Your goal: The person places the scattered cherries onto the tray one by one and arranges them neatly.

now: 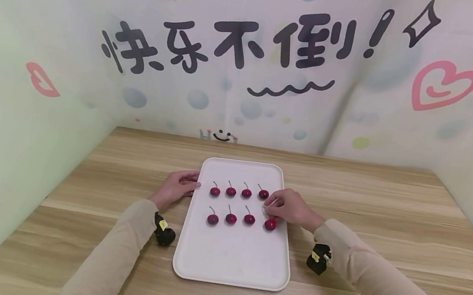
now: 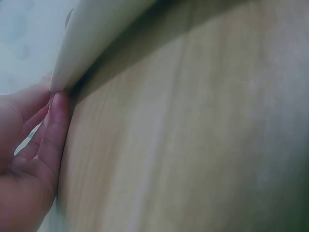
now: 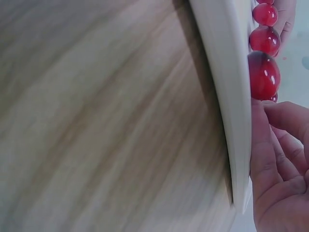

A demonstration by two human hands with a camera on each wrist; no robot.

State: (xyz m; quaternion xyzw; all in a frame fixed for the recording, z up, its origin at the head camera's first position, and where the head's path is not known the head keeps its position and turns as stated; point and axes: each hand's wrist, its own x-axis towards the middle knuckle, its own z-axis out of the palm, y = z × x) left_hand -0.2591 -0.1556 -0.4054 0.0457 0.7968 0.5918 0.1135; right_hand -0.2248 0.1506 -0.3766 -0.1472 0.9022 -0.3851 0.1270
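A white tray point(image 1: 232, 259) lies on the wooden table with two rows of red cherries on it, their stems pointing away from me. My left hand point(image 1: 176, 188) holds the tray's left edge; in the left wrist view the thumb and a finger point(image 2: 54, 116) meet at the rim. Over the tray's right edge, my right hand point(image 1: 288, 207) pinches at the stem end of the front row's rightmost cherry point(image 1: 270, 225). That cherry point(image 3: 263, 76) touches or nearly touches the fingertips in the right wrist view, and its stem is hidden by them.
The back row's rightmost cherry point(image 1: 263, 194) sits just beyond the right fingertips. Other cherries, such as one in the front row point(image 1: 249, 219), stand to the left. A printed cloth wall point(image 1: 231, 113) rises behind the wooden table point(image 1: 366, 196).
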